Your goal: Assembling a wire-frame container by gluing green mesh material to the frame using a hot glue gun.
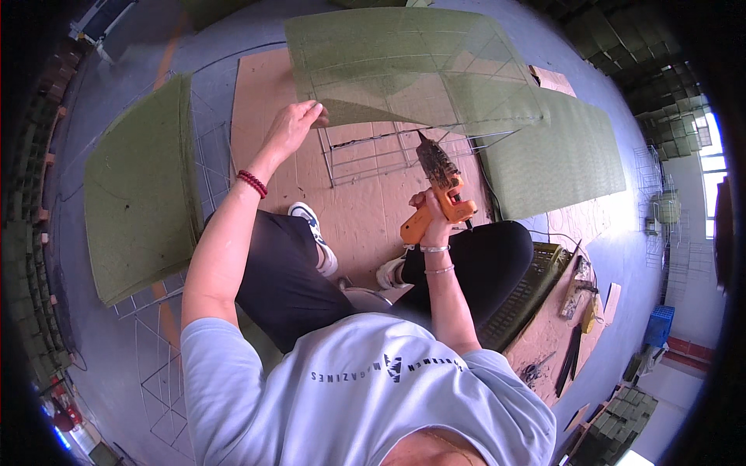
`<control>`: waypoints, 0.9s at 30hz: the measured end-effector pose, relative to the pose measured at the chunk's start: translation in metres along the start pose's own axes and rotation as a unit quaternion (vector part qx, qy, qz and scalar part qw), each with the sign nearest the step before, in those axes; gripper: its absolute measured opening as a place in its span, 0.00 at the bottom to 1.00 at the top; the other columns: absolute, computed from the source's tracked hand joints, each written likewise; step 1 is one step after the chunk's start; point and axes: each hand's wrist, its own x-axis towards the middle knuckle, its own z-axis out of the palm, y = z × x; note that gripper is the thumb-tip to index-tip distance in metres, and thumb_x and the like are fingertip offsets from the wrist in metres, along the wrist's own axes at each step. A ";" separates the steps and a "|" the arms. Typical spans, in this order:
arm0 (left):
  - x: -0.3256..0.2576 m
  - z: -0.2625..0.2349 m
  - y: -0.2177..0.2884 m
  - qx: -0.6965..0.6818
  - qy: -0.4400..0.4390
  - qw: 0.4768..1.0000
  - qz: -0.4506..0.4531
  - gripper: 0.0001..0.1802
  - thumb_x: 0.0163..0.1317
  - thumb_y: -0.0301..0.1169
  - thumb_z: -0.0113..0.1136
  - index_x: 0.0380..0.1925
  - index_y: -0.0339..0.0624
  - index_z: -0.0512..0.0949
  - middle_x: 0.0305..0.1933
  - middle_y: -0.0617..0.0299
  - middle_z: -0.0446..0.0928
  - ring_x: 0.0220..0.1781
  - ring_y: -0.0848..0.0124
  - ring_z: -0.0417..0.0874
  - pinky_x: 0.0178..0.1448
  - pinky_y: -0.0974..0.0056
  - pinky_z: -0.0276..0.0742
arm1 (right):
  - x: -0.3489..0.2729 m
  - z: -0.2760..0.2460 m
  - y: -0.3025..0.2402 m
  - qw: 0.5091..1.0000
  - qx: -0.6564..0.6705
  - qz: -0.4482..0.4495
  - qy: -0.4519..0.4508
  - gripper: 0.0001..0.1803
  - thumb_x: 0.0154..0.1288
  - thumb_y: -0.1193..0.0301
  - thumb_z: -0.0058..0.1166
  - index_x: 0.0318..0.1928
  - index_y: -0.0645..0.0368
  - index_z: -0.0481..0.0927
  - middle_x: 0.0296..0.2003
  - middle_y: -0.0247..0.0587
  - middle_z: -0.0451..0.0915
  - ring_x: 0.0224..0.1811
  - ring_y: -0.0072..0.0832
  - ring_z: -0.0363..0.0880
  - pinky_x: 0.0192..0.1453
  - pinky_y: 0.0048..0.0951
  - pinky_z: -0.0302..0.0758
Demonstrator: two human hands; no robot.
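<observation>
Right-hand grip: the right hand (437,217) is wrapped around the handle of an orange glue gun (441,180), its barrel crusted dark, its nozzle pointing up and away.
Left-hand grip: ahead and to the left of the gun, the left hand (291,128) pinches a near edge of the green mesh (404,58) between thumb and fingers.
Mesh and frame: the mesh spreads forward and rightward from the pinch, over a wire frame (381,137) whose near bars show just below the lifted edge.
Nozzle: beside the near bar; contact cannot be told.
Step in hand: apparently gluing mesh to wire.
Next move calls for: likely keeping the edge taut while the nozzle meets the bar.
Beneath both grips: cardboard (357,206).
Farther out: a mesh panel (140,194) left of the pinch; a crate (528,303) behind and right of the gun.
</observation>
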 end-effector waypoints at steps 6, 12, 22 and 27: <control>0.001 0.002 -0.006 -0.011 -0.002 1.000 -0.007 0.21 0.65 0.42 0.41 0.35 0.35 0.77 0.32 0.55 0.81 0.38 0.66 0.80 0.45 0.64 0.71 | 0.002 -0.002 0.004 1.000 0.013 0.005 -0.024 0.06 0.59 0.74 0.50 0.36 0.61 0.70 0.23 0.35 0.73 0.26 0.26 0.74 0.35 0.28 0.72; -0.001 0.000 0.003 0.005 -0.007 1.000 -0.029 0.21 0.65 0.42 0.41 0.35 0.35 0.77 0.33 0.56 0.81 0.40 0.67 0.80 0.46 0.64 0.70 | -0.010 0.004 0.006 0.998 -0.008 0.036 -0.044 0.06 0.59 0.74 0.51 0.35 0.61 0.70 0.23 0.35 0.73 0.26 0.25 0.74 0.35 0.27 0.72; -0.001 0.001 -0.002 -0.006 -0.008 1.000 -0.011 0.21 0.67 0.42 0.41 0.35 0.35 0.77 0.32 0.58 0.80 0.38 0.71 0.79 0.46 0.67 0.70 | -0.014 0.008 0.011 0.996 -0.005 0.051 -0.072 0.05 0.59 0.73 0.51 0.33 0.61 0.71 0.23 0.35 0.74 0.28 0.24 0.74 0.35 0.27 0.71; -0.003 -0.001 0.008 0.005 -0.013 0.999 -0.030 0.21 0.66 0.42 0.41 0.36 0.36 0.77 0.33 0.56 0.81 0.40 0.66 0.80 0.47 0.64 0.71 | -0.018 0.014 0.009 0.995 -0.030 0.055 -0.082 0.04 0.58 0.73 0.50 0.32 0.60 0.72 0.24 0.35 0.74 0.28 0.23 0.74 0.34 0.26 0.71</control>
